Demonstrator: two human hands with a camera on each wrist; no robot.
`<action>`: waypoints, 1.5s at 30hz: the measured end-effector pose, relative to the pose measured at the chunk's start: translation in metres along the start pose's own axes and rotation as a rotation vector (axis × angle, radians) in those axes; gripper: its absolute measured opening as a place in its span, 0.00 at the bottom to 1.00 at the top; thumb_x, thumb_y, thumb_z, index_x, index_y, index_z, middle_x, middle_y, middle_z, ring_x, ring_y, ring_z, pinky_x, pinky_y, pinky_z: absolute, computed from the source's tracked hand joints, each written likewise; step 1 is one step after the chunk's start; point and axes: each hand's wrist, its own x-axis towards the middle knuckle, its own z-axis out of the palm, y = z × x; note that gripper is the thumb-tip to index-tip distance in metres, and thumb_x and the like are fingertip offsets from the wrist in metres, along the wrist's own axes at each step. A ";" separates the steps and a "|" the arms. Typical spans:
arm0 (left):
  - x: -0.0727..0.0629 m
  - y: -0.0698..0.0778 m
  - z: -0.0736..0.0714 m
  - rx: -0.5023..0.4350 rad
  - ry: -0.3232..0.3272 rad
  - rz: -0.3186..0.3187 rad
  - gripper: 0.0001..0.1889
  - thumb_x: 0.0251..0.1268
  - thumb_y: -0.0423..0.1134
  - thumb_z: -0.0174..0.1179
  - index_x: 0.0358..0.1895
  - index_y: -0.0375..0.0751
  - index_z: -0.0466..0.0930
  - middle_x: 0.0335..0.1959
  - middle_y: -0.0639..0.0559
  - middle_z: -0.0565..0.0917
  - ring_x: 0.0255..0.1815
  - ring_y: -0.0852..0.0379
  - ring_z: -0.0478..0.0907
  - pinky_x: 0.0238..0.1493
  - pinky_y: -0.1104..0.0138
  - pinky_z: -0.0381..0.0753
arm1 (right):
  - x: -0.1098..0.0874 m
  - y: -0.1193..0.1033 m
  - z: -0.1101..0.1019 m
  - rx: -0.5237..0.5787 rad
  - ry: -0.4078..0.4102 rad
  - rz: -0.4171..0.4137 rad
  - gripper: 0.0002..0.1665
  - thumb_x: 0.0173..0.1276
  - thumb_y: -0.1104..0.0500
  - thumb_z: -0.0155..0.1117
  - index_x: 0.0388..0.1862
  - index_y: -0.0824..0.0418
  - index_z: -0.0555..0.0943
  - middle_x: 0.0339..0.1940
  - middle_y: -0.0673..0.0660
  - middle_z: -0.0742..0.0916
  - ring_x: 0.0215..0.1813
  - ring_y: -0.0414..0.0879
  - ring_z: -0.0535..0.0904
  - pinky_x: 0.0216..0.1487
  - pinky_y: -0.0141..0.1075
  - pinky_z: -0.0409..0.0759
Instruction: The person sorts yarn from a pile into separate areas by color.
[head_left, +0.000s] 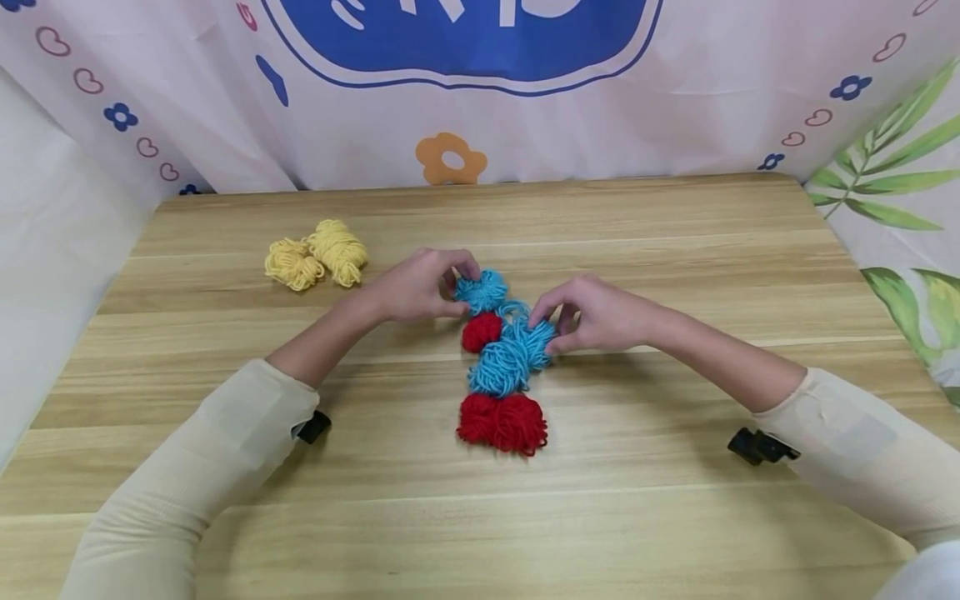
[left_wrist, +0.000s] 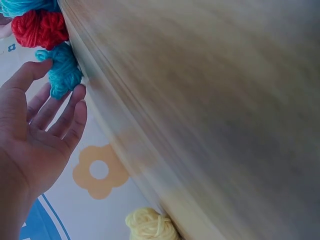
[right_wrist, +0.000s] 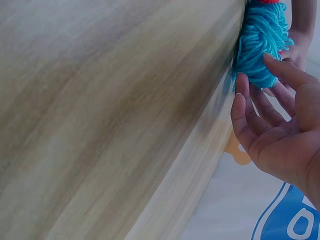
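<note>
Red and blue yarn bundles lie in an uneven column mid-table. At its far end, my left hand (head_left: 422,286) has curled fingers and thumb around a small blue yarn bundle (head_left: 486,293); the left wrist view shows the thumb on this bundle (left_wrist: 64,72). A small red yarn bundle (head_left: 481,332) sits just nearer. My right hand (head_left: 603,317) holds the right end of a larger blue yarn bundle (head_left: 502,365) between thumb and fingers, also seen in the right wrist view around this bundle (right_wrist: 260,45). Closest to me lies a wide red yarn bundle (head_left: 506,423).
Two yellow yarn bundles, a rounder one (head_left: 294,265) and a longer one (head_left: 339,252), lie together at the back left of the wooden table (head_left: 637,517). A printed white cloth (head_left: 360,125) hangs behind the table's far edge.
</note>
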 end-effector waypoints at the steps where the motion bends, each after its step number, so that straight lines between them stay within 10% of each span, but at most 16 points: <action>1: 0.000 0.000 0.000 -0.002 -0.001 -0.001 0.20 0.61 0.32 0.72 0.55 0.31 0.80 0.50 0.40 0.85 0.46 0.46 0.82 0.52 0.56 0.84 | 0.000 0.000 0.000 0.000 0.001 -0.002 0.16 0.63 0.66 0.77 0.50 0.64 0.88 0.48 0.57 0.91 0.39 0.44 0.87 0.48 0.43 0.87; 45: 0.012 0.002 0.001 -0.017 0.080 -0.004 0.15 0.53 0.28 0.70 0.45 0.35 0.79 0.35 0.44 0.82 0.36 0.49 0.77 0.39 0.62 0.80 | 0.001 0.005 0.003 -0.011 -0.016 0.001 0.16 0.64 0.66 0.77 0.50 0.64 0.88 0.47 0.56 0.91 0.40 0.44 0.87 0.49 0.42 0.87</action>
